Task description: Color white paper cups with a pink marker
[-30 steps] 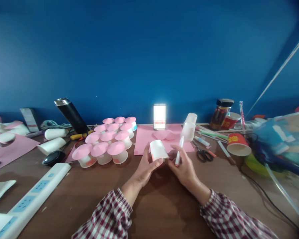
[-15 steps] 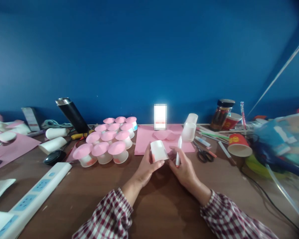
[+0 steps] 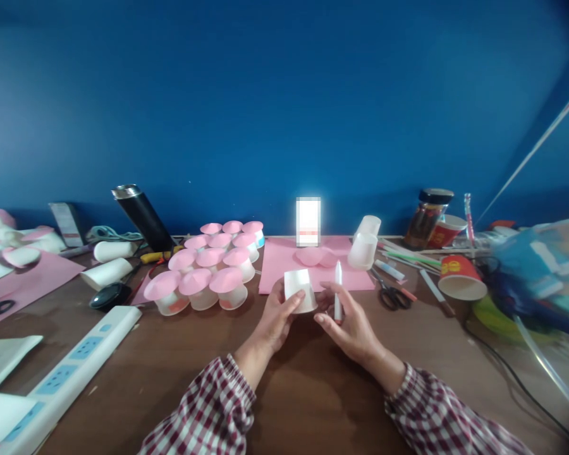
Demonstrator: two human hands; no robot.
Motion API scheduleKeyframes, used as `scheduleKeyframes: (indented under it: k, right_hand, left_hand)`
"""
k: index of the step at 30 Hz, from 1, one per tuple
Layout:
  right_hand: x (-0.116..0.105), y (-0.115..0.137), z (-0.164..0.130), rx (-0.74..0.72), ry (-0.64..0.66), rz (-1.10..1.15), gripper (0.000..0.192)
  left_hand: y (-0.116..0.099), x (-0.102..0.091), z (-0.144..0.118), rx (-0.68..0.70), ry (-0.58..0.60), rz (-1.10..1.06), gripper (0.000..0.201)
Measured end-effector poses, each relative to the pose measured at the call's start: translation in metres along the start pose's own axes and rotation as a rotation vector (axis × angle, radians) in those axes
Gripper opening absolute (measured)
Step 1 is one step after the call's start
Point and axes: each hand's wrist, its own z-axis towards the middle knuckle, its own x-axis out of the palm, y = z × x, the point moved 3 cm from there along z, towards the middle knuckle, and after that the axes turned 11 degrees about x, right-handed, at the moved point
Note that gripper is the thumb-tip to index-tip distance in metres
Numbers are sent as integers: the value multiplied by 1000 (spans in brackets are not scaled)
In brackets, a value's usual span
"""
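My left hand [image 3: 275, 316] grips a small white paper cup [image 3: 299, 289], held upside down just above the brown table [image 3: 284, 392]. My right hand [image 3: 349, 321] holds a white marker pen [image 3: 338, 292] upright, its tip down, close to the right of the cup. Behind both hands lies a pink paper sheet [image 3: 284, 262] with pink paper discs [image 3: 313, 256] on it.
A cluster of pink-topped cups [image 3: 208, 268] stands to the left. Two stacked translucent cups [image 3: 364, 243], scissors [image 3: 389, 294], pens, a red paper cup [image 3: 459, 278] and a jar [image 3: 427, 218] are to the right. A white power strip [image 3: 71, 363] and a black flask [image 3: 140, 215] sit on the left.
The cup has been turned more upright and lowered a little. The pen has swung from a slant to nearly vertical. The whole view has shifted slightly.
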Motion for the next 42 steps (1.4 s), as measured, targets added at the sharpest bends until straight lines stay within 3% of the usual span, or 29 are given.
scheduleKeyframes:
  k: [6, 13, 22, 30, 36, 42]
  right_hand:
    - [-4, -1, 1, 20, -80, -26, 33]
    - [-2, 2, 1, 24, -55, -33, 33]
    - [-1, 2, 2, 25, -42, -50, 34]
    - [-4, 0, 1, 19, -96, -84, 34]
    - [-2, 0, 1, 26, -76, -69, 33]
    - [-1, 2, 1, 14, -67, -47, 34]
  left_hand:
    - [-1, -1, 0, 43, 38, 14, 45]
    - [4, -2, -1, 30, 59, -65, 35]
    - [1, 2, -1, 78, 87, 7, 29]
    - [3, -3, -1, 101, -16, 78, 37]
    - [5, 0, -3, 92, 61, 127, 34]
    - [5, -2, -3, 97, 69, 250, 46]
